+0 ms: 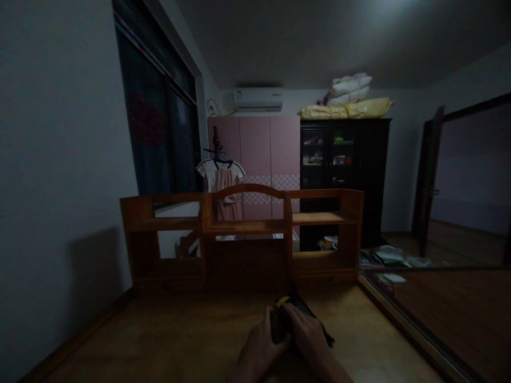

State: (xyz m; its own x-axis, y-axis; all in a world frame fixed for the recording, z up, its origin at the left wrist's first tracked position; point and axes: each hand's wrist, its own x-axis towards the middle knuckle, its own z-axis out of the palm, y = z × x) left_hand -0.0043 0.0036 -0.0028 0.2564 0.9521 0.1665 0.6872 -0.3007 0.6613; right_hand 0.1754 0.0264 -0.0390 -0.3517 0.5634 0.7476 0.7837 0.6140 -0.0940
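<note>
Over the wooden desk top (179,330), my left hand (261,340) is closed around a small dark object (280,325). A thin yellow piece (282,301) shows at its top. My right hand (306,331) has its fingers bent over the same dark object from the other side. Beneath and beside the right hand lies a flat black item (328,337), perhaps cloth or a bag; its kind is unclear. The room is dim, and the fingers hide much of what I hold.
A wooden desk shelf (247,230) with several compartments stands along the desk's far edge. A wall (64,213) rises close on the left. Past the desk's right edge, plastic bags (391,254) lie low down. A pink wardrobe (255,143) and a dark cabinet (371,175) stand behind.
</note>
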